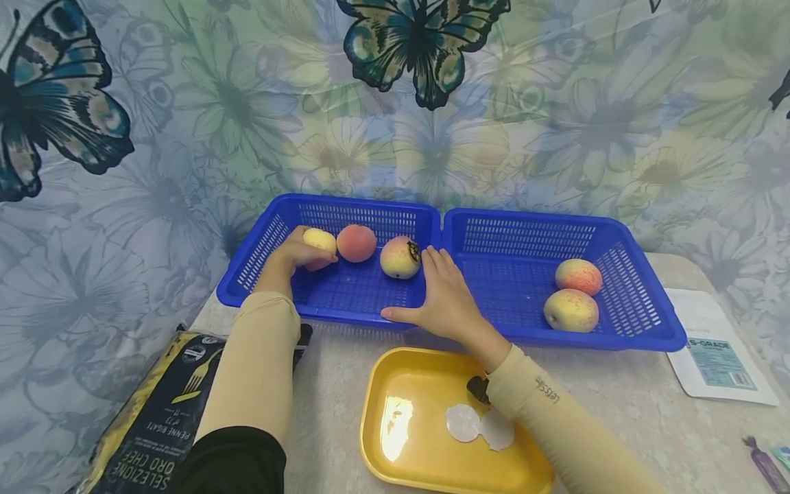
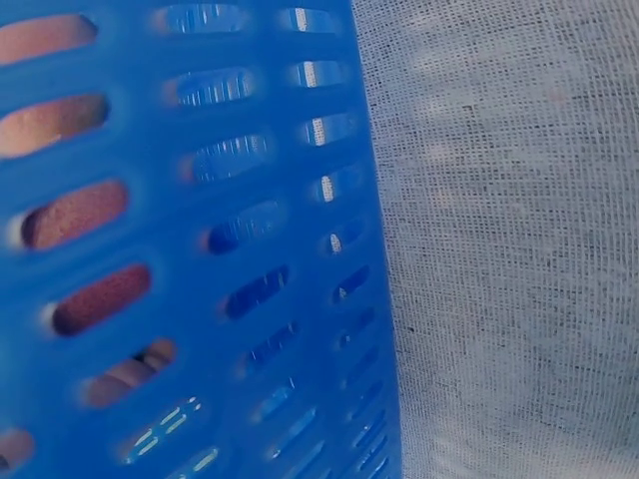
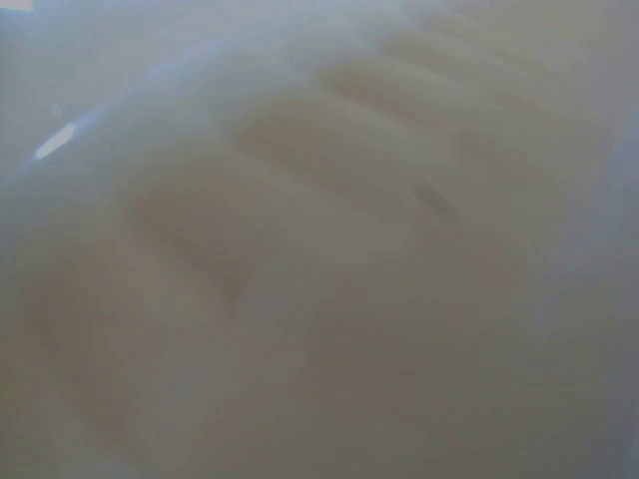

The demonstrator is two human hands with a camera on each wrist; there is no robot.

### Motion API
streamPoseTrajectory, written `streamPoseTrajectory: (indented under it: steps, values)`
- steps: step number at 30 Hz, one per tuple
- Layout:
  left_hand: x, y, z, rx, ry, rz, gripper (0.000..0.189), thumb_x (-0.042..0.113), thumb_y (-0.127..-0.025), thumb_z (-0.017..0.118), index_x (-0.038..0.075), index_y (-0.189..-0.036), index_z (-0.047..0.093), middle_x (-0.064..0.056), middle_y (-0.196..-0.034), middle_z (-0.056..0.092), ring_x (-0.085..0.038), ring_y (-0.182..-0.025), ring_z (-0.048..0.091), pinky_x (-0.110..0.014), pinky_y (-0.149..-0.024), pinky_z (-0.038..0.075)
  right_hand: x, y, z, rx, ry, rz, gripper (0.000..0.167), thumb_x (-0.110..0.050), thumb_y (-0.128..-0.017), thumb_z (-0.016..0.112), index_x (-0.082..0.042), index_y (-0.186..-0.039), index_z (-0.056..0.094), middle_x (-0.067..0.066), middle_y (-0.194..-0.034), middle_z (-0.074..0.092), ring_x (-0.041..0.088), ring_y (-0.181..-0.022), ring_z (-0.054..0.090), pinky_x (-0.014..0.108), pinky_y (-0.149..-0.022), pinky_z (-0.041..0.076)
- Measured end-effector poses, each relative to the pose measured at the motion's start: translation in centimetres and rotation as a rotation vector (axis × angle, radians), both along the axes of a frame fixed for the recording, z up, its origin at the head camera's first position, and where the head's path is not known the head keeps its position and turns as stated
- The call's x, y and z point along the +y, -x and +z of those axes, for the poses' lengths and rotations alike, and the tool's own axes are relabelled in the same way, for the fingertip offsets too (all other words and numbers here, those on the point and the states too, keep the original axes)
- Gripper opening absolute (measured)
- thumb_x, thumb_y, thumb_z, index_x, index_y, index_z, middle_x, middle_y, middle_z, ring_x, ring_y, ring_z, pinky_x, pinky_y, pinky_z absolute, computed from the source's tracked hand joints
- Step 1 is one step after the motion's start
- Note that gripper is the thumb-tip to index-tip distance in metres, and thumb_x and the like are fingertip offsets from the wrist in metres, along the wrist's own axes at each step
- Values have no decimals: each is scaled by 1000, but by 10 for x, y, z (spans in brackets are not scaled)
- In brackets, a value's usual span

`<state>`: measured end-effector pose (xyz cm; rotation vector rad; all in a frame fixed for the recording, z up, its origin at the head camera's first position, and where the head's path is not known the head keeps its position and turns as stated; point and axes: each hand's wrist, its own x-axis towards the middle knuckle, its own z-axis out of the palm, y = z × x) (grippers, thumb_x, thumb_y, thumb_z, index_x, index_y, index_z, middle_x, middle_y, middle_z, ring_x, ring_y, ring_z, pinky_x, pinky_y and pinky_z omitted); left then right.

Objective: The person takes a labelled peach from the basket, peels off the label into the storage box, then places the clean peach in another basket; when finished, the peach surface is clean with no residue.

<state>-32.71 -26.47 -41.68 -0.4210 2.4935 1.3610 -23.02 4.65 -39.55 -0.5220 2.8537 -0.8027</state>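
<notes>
Inside the left blue basket (image 1: 345, 315), my left hand (image 1: 290, 255) curls round a yellow-and-red peach (image 1: 320, 239) at the left end. Next to it lies a redder peach (image 1: 356, 243), and further right a pale peach with a dark sticker (image 1: 398, 258). My right hand (image 1: 446, 298) reaches over the same basket's right end, fingers straight and thumb spread, fingertips right beside the stickered peach. The left wrist view looks through the slotted basket wall (image 2: 210, 269), with reddish fruit (image 2: 75, 215) showing behind the slots. The right wrist view is blurred.
A second blue basket (image 1: 494, 295) adjoins on the right, holding two peaches (image 1: 571, 310) at its right side. In front sits a yellow tray (image 1: 395, 473) with white round pieces and a dark piece. A penne bag (image 1: 166, 398) lies left, a white pouch (image 1: 719, 343) right.
</notes>
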Motion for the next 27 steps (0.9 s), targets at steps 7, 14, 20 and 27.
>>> streamPoseTrajectory:
  steps: [7, 14, 20, 27]
  values:
    - [2, -3, 5, 27, -25, 18, 94, 15, -77, 82, 4, -150, 23, -20, -145, 39, -34, -125, 45, -47, -112, 38, 0, -1, 2, 2, 3, 5, 131, -83, -68, 66, -10, -160, 8, 8, -168, 6, 26, -156, 0, 50, -126, 9]
    - [0, -3, 3, 33, -16, 31, 96, 15, -77, 81, 2, -151, 21, -21, -144, 40, -34, -124, 46, -45, -110, 40, -1, -1, 2, 9, 10, 4, 132, -84, -67, 66, -9, -160, 8, 8, -168, 7, 26, -156, 0, 49, -126, 9]
    - [0, -2, 3, 53, -21, 50, 97, 15, -77, 81, 1, -152, 21, -22, -145, 40, -34, -125, 47, -45, -110, 41, -1, -1, 1, 13, 15, -2, 132, -83, -67, 66, -9, -160, 8, 8, -168, 8, 27, -156, 1, 49, -126, 9]
    - [6, -8, 17, 102, -39, 48, 92, 11, -77, 80, -2, -147, 24, -21, -139, 42, -32, -116, 51, -40, -102, 45, -1, 0, -2, 22, 10, -3, 132, -84, -67, 66, -9, -160, 9, 9, -168, 9, 27, -156, 1, 49, -126, 9]
